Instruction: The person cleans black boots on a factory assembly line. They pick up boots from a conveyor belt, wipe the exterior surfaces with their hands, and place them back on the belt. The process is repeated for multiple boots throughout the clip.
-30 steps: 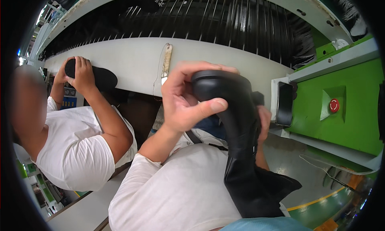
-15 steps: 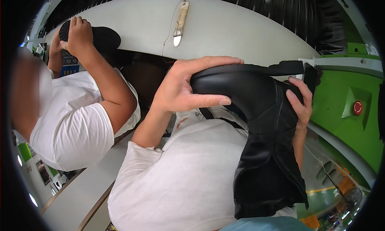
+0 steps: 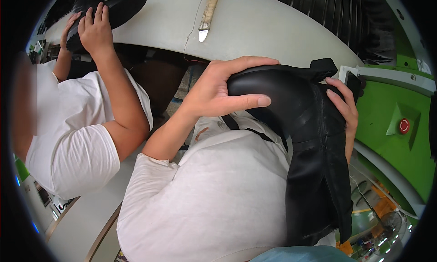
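A tall black boot [image 3: 314, 125] is held between my two hands, its sole turned up and away from me and its shaft hanging down toward my lap. My left hand [image 3: 218, 89] clasps the toe, with the thumb along the upper and the fingers over the sole's edge. Behind the heel, my right hand [image 3: 345, 105] grips the back of the boot; its palm is partly hidden. A zip seam runs along the visible side. Beyond the boot, a knife [image 3: 208, 17] with a wrapped handle and a short blade lies on the white table [image 3: 255, 30].
At my left a person in a white shirt holds another black boot [image 3: 125, 11] over the table. A green machine panel with a red stop button [image 3: 403, 126] stands at the right. Dark slats [image 3: 314, 12] line the table's far side. A thin thread [image 3: 191, 32] trails near the knife.
The boot has shifted slightly right in my hands and turned, showing more of its heel's underside. The co-worker's boot has moved up and tilted, baring its sole.
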